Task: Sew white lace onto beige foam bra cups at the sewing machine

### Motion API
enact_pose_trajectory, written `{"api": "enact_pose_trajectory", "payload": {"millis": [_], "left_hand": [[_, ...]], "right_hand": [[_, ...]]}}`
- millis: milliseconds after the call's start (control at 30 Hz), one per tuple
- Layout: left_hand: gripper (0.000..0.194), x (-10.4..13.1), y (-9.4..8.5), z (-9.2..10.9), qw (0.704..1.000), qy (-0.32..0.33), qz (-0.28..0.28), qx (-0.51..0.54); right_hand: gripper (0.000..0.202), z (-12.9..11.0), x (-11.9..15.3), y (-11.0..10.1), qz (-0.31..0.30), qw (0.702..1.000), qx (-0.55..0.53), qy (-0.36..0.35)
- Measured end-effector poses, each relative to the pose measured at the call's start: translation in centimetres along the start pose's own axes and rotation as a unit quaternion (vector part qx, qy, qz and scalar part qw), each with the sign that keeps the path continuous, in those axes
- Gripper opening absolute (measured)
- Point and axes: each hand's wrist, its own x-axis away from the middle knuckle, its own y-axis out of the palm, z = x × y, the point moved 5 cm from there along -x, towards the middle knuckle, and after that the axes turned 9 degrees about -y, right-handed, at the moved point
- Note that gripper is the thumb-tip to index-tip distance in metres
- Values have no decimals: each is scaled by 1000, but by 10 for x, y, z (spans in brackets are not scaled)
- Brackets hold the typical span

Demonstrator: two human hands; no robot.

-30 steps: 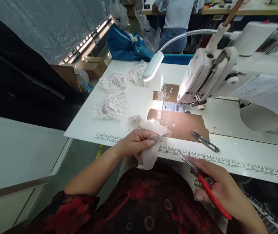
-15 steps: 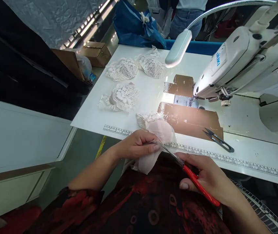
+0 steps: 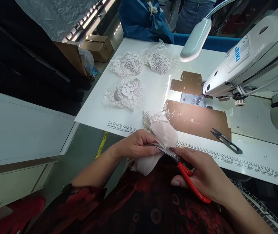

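The right hand (image 3: 200, 170) is loosely closed round red-handled scissors (image 3: 189, 182), their blades at the white fabric (image 3: 165, 132). The left hand (image 3: 139, 144) pinches that fabric between thumb and fingers; the fabric spans the front edge of the table (image 3: 155, 92), partly hanging below. Beyond lie 1 pair of dark snips (image 3: 229, 143), then 3 white lace pieces (image 3: 131, 94), left of the sewing machine (image 3: 251, 55). Behind the table is a blue bag (image 3: 144, 24).

White fabric (image 3: 164, 134) in left hand (image 3: 141, 145), red-handled scissors (image 3: 190, 182) in right hand (image 3: 203, 170), blades (image 3: 168, 152) at fabric
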Motion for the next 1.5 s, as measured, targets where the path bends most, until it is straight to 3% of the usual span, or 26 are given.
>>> {"api": "enact_pose_trajectory", "payload": {"millis": [233,400,533,600,667,733,800,867,1067,1133,1233,1333,1433,1500], "left_hand": [[27,0,0,-1,1000,22,12,9],[29,-1,1,-2,999,10,30,-2],[25,2,1,3,990,59,64,-107],[20,8,-2,9,958,127,130,-223],[17,17,-3,19,895,204,206,-339],[14,22,-2,28,838,254,240,-418],[12,18,1,36,816,270,224,-458],[13,5,4,42,813,262,180,-487],[17,-52,22,36,765,177,-12,-620],[17,-63,24,31,756,132,-42,-639],[17,-65,18,27,776,53,-34,-628],[18,-58,7,24,846,14,-7,-533],[19,-49,2,27,923,54,31,-380],[18,-44,3,30,953,103,75,-274]], "right_hand": [[47,2,2,2,18,999,32,-25],[33,8,7,5,58,991,116,-47],[31,12,11,3,72,990,110,-47],[31,14,15,0,79,993,83,-42],[31,15,20,-5,89,993,72,-32],[32,17,24,-10,108,992,69,-19],[31,19,28,-15,141,988,65,-3],[30,21,31,-21,181,981,71,13],[33,30,41,-27,233,968,82,39],[33,34,47,-28,242,967,64,54],[35,40,58,-31,267,960,16,87],[37,44,66,-36,296,948,-46,109],[38,46,64,-38,311,941,-80,110],[40,45,55,-36,310,941,-95,98]]}}
